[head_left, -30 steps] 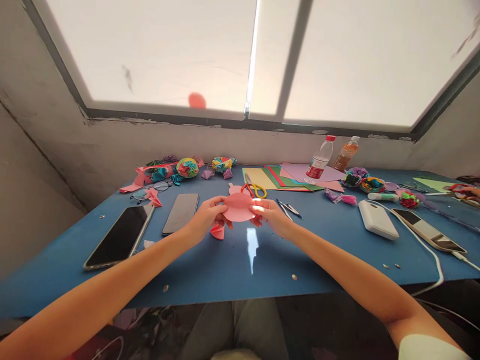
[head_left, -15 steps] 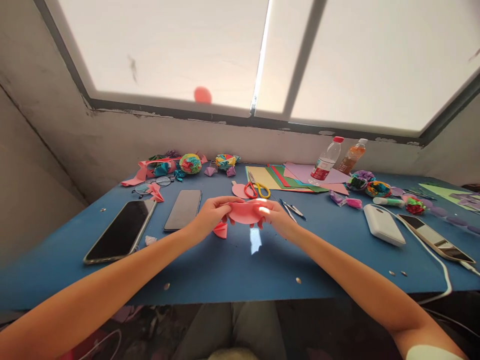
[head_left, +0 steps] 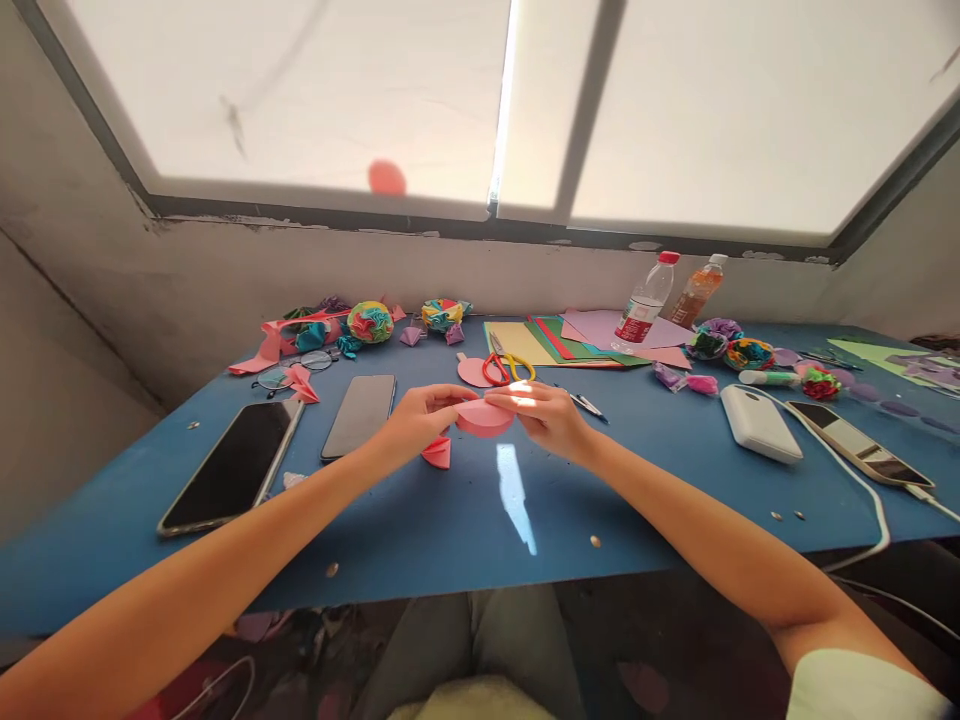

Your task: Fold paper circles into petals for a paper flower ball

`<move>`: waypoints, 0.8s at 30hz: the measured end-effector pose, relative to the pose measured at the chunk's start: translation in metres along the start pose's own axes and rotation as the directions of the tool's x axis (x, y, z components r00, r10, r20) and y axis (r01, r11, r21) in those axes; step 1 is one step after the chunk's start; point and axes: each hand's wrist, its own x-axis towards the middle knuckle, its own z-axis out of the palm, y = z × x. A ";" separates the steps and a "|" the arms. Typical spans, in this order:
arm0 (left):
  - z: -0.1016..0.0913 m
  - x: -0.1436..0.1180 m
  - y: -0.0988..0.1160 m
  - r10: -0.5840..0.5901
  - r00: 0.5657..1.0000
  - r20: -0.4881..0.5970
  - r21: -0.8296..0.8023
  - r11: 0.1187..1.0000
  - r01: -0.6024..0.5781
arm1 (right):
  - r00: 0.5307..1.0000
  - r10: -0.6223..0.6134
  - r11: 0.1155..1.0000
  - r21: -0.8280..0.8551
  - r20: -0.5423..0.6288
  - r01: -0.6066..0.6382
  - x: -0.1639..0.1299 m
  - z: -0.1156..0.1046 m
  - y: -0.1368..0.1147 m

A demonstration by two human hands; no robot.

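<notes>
A pink paper circle [head_left: 484, 420], bent over into a fold, is held just above the blue table. My left hand [head_left: 426, 415] pinches its left edge. The fingers of my right hand [head_left: 549, 415] are closed on its upper right edge. Below my left hand lies a folded pink paper piece [head_left: 437, 453]. Just beyond my hands are a flat pink paper circle [head_left: 472, 372] and scissors [head_left: 507, 368] with one red and one yellow handle. A drawing compass [head_left: 589, 407] lies beside my right hand, partly hidden by it.
Two phones [head_left: 232, 465] lie to the left, near eyeglasses [head_left: 274, 378]. Colored paper sheets [head_left: 525, 345], pleated paper balls [head_left: 370, 322] and two bottles [head_left: 643, 305] are at the back. A white power bank [head_left: 760, 425], a cable and another phone [head_left: 862, 440] lie right.
The pink circle has been folded further and looks narrower. My right hand has moved over its top edge, and the hands are closer together. The camera view has shifted slightly.
</notes>
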 end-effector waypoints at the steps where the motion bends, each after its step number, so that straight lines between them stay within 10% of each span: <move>1: 0.000 -0.001 0.002 0.000 1.000 0.020 -0.010 1.000 0.000 | 0.997 -0.074 0.995 -0.062 -0.017 0.073 -0.001 0.000 0.001; 10: 0.001 -0.005 0.005 -0.014 0.983 0.181 -0.090 0.996 0.030 | 0.983 -0.178 0.973 -0.157 -0.034 0.170 -0.001 -0.002 -0.001; 24: 0.004 -0.003 -0.002 -0.053 0.999 0.007 0.095 0.994 0.053 | 0.975 -0.215 0.859 -0.463 0.059 0.217 0.000 0.001 -0.005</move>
